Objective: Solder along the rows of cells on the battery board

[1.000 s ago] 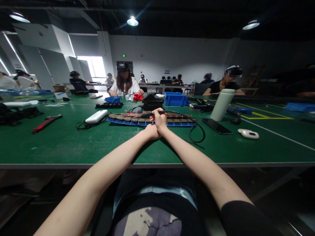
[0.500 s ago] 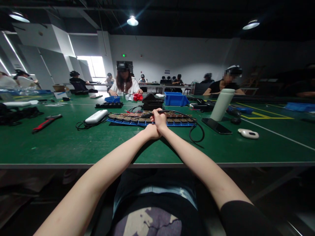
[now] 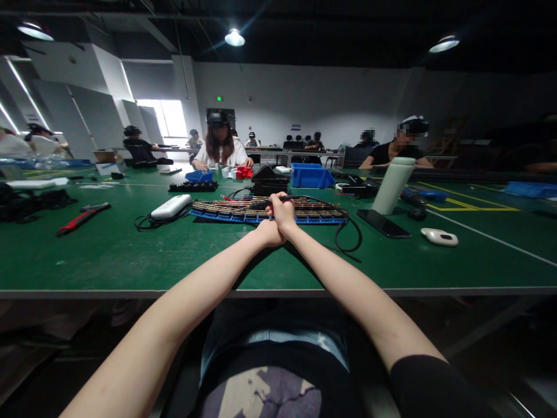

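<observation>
Both my arms reach out over the green table (image 3: 130, 255). My right hand (image 3: 282, 213) is closed around a black pen-like tool (image 3: 261, 204) with a black cable (image 3: 348, 232) that loops to the right. The tool's tip points left over a long blue tray (image 3: 226, 216) filled with rows of brown and gold strips. My left hand (image 3: 266, 233) lies tucked under the right wrist, and its fingers are mostly hidden.
A white device (image 3: 170, 206) with a cable lies left of the tray, red-handled pliers (image 3: 80, 219) further left. A white bottle (image 3: 393, 185), a dark phone (image 3: 383, 223) and a white oval device (image 3: 439, 237) sit at the right. Blue bins (image 3: 311, 176) and other people are behind.
</observation>
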Tool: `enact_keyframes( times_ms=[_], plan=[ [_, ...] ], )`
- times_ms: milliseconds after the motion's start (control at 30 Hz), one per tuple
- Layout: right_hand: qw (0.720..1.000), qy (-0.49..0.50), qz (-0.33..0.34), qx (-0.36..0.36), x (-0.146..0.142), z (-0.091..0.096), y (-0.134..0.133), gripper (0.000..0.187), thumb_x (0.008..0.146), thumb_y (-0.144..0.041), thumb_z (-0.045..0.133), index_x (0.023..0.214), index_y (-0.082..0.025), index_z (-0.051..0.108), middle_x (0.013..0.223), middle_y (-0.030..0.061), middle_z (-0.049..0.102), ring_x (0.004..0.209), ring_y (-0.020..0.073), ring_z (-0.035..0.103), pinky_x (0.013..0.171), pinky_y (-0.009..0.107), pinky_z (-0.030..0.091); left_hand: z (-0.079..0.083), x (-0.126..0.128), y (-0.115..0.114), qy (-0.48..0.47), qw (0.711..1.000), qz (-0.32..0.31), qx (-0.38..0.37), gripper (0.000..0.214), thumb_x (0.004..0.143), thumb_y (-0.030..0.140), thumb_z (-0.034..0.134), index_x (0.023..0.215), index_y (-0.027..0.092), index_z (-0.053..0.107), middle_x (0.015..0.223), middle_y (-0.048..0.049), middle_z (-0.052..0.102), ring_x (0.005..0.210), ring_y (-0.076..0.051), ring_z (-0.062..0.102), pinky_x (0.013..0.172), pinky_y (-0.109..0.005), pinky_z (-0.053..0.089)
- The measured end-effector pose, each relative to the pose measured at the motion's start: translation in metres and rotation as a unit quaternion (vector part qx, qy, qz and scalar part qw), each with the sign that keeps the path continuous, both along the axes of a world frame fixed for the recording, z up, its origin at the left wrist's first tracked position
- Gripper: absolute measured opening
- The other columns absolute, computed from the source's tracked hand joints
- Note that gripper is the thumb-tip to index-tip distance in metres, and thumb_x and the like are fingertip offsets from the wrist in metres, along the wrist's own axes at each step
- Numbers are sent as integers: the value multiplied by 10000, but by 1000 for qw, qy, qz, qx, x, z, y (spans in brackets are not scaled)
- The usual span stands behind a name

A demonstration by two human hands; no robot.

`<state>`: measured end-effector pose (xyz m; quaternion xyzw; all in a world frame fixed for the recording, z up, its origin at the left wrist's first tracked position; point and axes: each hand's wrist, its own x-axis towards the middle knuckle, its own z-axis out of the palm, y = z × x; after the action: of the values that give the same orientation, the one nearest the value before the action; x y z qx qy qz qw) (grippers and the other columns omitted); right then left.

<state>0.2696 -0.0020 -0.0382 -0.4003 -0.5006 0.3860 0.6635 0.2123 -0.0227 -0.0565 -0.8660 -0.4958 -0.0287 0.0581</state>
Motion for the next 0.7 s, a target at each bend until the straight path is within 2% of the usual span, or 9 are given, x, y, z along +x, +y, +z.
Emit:
enact_keyframes(
  times_ms=[700],
  plan=[
    [1000, -11, 3, -11, 0, 1, 0, 140, 729, -218, 527, 604, -187, 472, 383, -82, 480, 335, 66, 452, 365, 150, 352, 6, 1, -5, -1, 1000, 5, -17, 390, 862, 283, 440, 1207, 203, 604, 1219, -78, 615, 1135, -248, 561, 977, -323, 412]
  ],
)
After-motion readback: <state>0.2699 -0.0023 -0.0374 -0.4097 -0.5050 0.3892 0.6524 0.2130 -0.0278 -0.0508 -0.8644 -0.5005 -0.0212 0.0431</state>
